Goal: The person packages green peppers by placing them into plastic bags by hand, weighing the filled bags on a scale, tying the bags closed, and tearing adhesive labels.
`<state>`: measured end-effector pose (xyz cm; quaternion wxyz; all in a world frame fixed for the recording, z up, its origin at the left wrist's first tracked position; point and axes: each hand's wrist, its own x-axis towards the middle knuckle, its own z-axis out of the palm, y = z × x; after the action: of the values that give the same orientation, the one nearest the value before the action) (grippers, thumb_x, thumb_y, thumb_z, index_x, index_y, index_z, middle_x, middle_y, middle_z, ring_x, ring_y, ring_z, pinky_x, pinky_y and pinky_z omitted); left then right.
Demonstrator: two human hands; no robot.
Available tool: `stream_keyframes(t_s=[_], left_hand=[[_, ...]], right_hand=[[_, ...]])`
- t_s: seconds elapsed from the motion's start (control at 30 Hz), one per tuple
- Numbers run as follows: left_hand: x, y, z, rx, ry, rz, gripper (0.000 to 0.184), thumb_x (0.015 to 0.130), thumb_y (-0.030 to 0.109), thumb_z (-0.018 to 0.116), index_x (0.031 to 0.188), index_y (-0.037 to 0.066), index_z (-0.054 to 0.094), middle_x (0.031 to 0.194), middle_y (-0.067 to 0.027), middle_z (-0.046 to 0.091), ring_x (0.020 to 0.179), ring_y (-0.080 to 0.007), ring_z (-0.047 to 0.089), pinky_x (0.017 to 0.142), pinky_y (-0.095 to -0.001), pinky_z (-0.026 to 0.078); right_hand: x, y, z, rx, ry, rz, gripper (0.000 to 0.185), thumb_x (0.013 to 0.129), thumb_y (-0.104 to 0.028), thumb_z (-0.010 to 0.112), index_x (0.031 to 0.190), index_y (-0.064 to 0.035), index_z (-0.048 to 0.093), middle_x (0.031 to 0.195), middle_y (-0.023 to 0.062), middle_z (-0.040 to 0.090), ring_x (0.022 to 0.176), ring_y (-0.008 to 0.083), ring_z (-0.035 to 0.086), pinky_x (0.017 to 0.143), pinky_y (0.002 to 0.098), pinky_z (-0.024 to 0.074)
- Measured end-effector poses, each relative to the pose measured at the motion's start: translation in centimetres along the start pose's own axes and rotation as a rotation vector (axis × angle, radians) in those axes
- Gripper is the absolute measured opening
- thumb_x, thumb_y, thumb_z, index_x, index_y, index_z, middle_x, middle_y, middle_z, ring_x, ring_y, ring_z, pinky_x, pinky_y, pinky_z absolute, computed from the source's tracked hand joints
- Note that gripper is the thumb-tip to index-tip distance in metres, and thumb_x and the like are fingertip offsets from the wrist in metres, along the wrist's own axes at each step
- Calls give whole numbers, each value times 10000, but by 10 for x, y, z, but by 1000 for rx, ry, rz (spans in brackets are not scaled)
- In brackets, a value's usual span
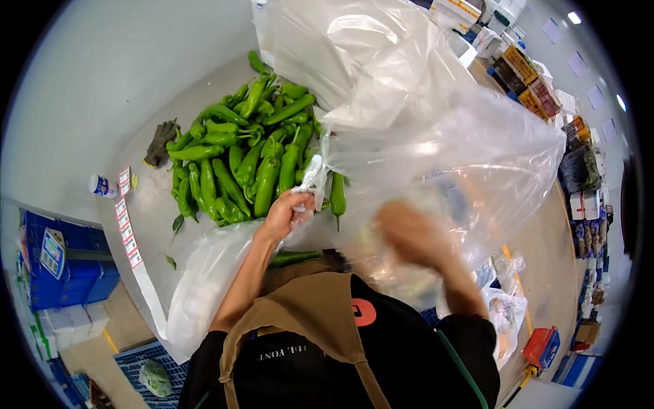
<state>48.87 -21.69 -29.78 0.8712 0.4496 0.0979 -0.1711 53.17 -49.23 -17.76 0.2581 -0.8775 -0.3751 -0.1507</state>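
Pinching bunched clear plastic (415, 123), L hand (289, 213) beside green peppers (248, 153) on tbl (151, 218), R hand (411, 233) blurred nr plastic, can't tell its grip from here.

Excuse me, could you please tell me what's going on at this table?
A person in a black top and brown apron is handling large, translucent plastic sheeting. The left hand grips a bunched, clear plastic end beside a heap of long, glossy green peppers. The right hand is motion-blurred against the plastic, so its grip can't be told. The peppers lie loose on the grey table, with a dark grey glove next to them.
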Motion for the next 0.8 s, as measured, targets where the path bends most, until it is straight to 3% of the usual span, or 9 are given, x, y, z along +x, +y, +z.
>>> stream_keyframes(t_s=[0.07, 0.2, 0.3, 0.37, 0.47, 0.57, 0.6, 0.7, 0.8], left_hand=[[7, -4, -3, 65, 20, 10, 165, 804, 197, 585, 767, 37, 599, 716, -41, 573, 646, -100, 524, 480, -227, 352], [8, 3, 21, 568, 157, 38, 309, 802, 272, 645, 687, -9, 586, 767, -93, 595, 579, -138, 503, 489, -236, 344], [19, -10, 21, 1228, 294, 633, 353, 790, 305, 665, 729, -40, 624, 843, -118, 600, 671, -228, 582, 541, -294, 419], [16, -11, 28, 1175, 319, 636, 269, 764, 189, 665, 709, -66, 601, 990, -157, 603, 667, -293, 575, 587, -314, 442], [16, -12, 34, 1099, 269, 639, 160, 736, 85, 635, 717, -68, 594, 1045, -172, 615, 715, -279, 601, 602, -303, 447], [19, -23, 29, 1067, 129, 636, 78, 698, -13, 586, 745, -74, 590, 1069, -192, 624, 795, -231, 631, 619, -279, 454], [20, -27, 32, 1017, 70, 613, 71, 707, -13, 584, 741, -75, 590, 1052, -170, 634, 766, -196, 618, 603, -267, 446], [19, -33, 41, 786, -38, 410, 67, 733, -8, 580, 752, -61, 616, 985, -97, 655, 691, -106, 561, 564, -232, 413], [8, -25, 51, 628, -89, 83, 99, 753, -7, 576, 803, -31, 658, 896, -32, 658, 625, -48, 490, 534, -206, 375]], right_hand=[[-27, -16, 91, 247, -340, -25, 319, 817, -156, 605, 1098, -12, 565, 1020, 187, 609, 899, 300, 575, 779, 401, 455], [-44, 49, 207, 153, -69, 273, 404, 754, -144, 641, 1110, 10, 531, 1068, 257, 551, 961, 363, 537, 828, 407, 436], [-34, 72, 235, 137, 148, 492, 424, 734, -128, 647, 1106, 24, 512, 1062, 278, 536, 977, 397, 530, 839, 408, 439], [-26, 70, 238, 262, 218, 607, 379, 757, -121, 637, 1087, 21, 518, 987, 233, 581, 918, 382, 564, 789, 413, 465], [-28, 80, 225, 1090, 445, 814, 298, 791, -143, 640, 1033, 2, 545, 838, 135, 607, 766, 310, 605, 663, 392, 496], [-18, 84, 178, 1601, 3, 1154, 220, 833, -185, 634, 978, -33, 571, 784, 52, 592, 701, 223, 604, 612, 344, 502], [-24, 90, 182, 1798, -55, 1110, 196, 854, -218, 627, 953, -54, 585, 819, 56, 595, 747, 183, 595, 651, 300, 505], [-36, 88, 198, 1772, -41, 1137, 261, 853, -281, 636, 961, -49, 584, 824, 46, 594, 758, 169, 586, 660, 289, 498], [-56, 80, 192, 1966, -302, 1093, 349, 814, -299, 684, 1026, -36, 595, 935, 57, 623, 813, 154, 605, 720, 285, 503]])
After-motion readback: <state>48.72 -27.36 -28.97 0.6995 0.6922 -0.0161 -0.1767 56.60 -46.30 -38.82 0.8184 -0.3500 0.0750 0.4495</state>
